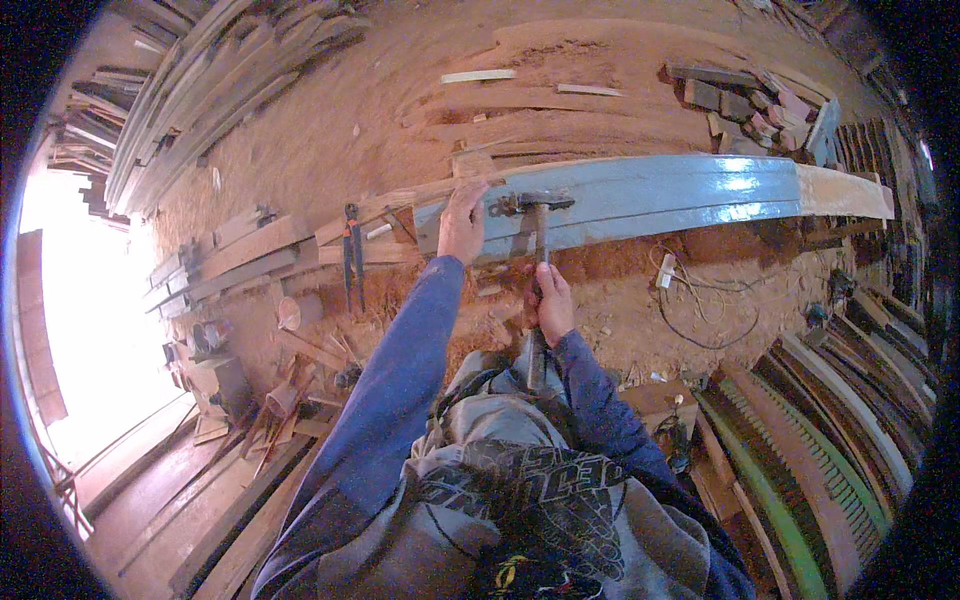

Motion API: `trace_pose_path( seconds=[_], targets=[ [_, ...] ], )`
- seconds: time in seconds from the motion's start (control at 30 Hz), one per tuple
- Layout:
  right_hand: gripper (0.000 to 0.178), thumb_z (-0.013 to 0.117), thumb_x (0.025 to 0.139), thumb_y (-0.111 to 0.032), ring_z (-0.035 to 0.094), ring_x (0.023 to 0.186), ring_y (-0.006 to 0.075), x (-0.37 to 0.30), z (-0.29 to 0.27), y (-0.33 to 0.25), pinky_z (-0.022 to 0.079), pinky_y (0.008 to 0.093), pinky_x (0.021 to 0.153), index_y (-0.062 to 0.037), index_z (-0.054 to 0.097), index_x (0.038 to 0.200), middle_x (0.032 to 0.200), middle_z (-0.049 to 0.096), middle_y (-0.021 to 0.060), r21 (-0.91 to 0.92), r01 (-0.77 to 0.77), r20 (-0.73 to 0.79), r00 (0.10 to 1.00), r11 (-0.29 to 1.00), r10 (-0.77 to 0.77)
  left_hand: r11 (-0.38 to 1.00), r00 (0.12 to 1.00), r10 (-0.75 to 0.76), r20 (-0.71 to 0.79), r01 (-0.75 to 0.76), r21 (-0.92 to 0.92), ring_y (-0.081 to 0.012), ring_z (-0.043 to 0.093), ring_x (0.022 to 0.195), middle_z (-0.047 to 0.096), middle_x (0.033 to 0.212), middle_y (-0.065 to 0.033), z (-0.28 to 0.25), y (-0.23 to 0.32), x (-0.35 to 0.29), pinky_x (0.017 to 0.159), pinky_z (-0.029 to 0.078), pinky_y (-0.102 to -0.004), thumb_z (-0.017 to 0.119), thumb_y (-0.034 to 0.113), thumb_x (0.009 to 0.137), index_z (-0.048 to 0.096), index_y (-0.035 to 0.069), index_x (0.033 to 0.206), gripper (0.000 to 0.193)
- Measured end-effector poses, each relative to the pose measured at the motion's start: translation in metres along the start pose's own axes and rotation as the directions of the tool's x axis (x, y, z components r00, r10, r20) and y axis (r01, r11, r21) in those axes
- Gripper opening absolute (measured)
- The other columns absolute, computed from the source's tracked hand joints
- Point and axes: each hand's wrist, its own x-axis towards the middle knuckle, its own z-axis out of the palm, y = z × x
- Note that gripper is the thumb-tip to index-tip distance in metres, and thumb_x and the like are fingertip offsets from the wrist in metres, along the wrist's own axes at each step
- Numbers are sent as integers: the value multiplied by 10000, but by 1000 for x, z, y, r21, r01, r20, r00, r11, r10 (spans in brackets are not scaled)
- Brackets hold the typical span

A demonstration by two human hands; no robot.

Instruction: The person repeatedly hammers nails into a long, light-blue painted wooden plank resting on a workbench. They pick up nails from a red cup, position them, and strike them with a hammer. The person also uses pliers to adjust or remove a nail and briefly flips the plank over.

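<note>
A long blue-painted wooden board (650, 195) lies crosswise in front of me, with bare wood at its right end. My left hand (462, 222) is closed over the board near its left end, fingers at the far edge. My right hand (550, 305) is wrapped round the handle of a hammer (542, 240), its butt pointing back toward me. The hammer's head is over the board, just right of my left hand. Beside the head is a small dark metal piece (500, 207), too unclear to name. Left of my left hand, long-handled pincers (352, 260) rest against the timber.
Stacked planks (215, 95) lie at the far left, and a pile of wood offcuts (755, 110) at the far right. A cable with a white socket (667, 270) lies on the dirt floor. Green boards (770, 490) lean at the near right. Bright light enters from the left.
</note>
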Motion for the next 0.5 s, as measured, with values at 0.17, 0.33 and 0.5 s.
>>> trace_pose_path(
  seconds=[0.17,0.33,0.5],
  targets=[
    [307,494,1036,-437,366,458,57,-4,-2,-12,304,237,374,-136,545,1070,640,427,-43,207,-134,109,988,969,113,977,988,148,40,-152,146,-336,517,1259,619,1231,-110,-5,9,5,1093,396,-461,659,165,896,711,152,1195,303],
    [282,518,1033,-411,371,442,66,2,1,-11,310,246,370,-134,548,1081,644,427,-44,1,-55,-264,963,998,53,950,980,188,65,-198,240,-310,528,1194,606,1164,-85,-7,14,16,1036,409,-476,665,163,872,748,184,1086,230],
    [311,496,1041,-409,398,439,75,6,-18,-29,329,253,358,-108,559,1087,638,431,-31,76,-49,-52,997,996,53,857,934,354,41,-342,386,-289,553,1078,612,1102,-63,2,12,23,919,436,-449,660,131,840,713,116,950,123]
  ],
)
